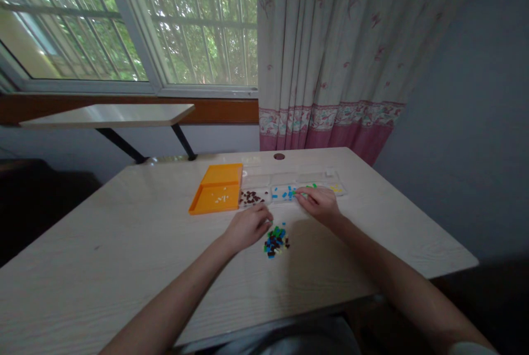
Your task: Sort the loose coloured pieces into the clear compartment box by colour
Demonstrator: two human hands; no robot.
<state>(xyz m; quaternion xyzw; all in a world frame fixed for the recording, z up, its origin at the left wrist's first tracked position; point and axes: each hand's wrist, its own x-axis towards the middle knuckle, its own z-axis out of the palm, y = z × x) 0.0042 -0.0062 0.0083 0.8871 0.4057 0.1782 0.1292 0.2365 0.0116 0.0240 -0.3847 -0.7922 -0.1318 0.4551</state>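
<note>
Far left, orange box (pixel 199 205), opened flat on the table (pixel 124 250), with a small scatter of white pieces (pixel 222 198) in the front half. Just beside it, brown pieces (pixel 250 197) in a compartment of a clear box (pixel 283 178), well gathered by the look of it. In front of those, left hand (pixel 250 226), fingers curled in close together; pale speck at the fingertips, cannot tell whether gripped. Just to the right, mixed heap (pixel 275 241) on the table: blue, green, brown and pale yellow, loose and unsorted, with one stray blue bit (pixel 284 224) at the back. Behind the heap, blue pieces (pixel 290 195) in the next compartment, spread thinly. At their right side, right hand (pixel 320 203), thumb and finger pinched, apparently on a green piece (pixel 295 193). Beyond that hand, partly hidden, green pieces (pixel 314 185); impossible to count. Far right, a few yellow pieces (pixel 335 188). Judged from the groups: a fair start in five colours, each apart; left over, the whole heap, plus the pinched green piece, not yet let go.
</note>
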